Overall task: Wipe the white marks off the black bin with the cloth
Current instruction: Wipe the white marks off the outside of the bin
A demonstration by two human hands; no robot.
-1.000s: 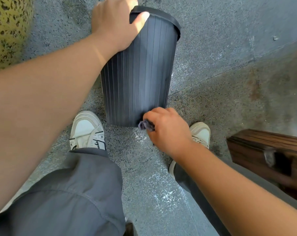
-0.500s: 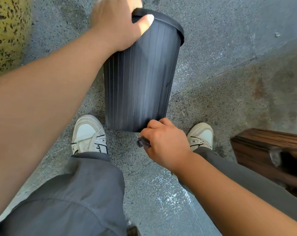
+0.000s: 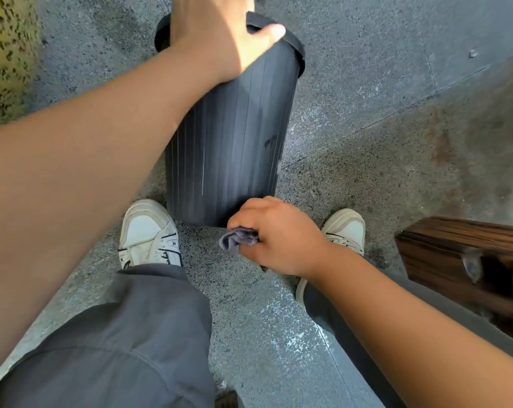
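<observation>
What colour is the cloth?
Greyish purple; the cloth shows bunched in the right hand, head view.

The bin (image 3: 234,136) stands right before my shoes (image 3: 149,234), so there is little room at its base. Bare floor (image 3: 382,83) lies open to its right; a wooden bench (image 3: 455,251) blocks my near right side.

Speckled grey stone floor (image 3: 367,69), white scuffs in patches. Black bin (image 3: 234,148) standing on it, central. Two white sneakers planted just below the bin, left (image 3: 149,231) and right (image 3: 345,229). Dark wooden block (image 3: 461,254) lower right of the bin.
</observation>
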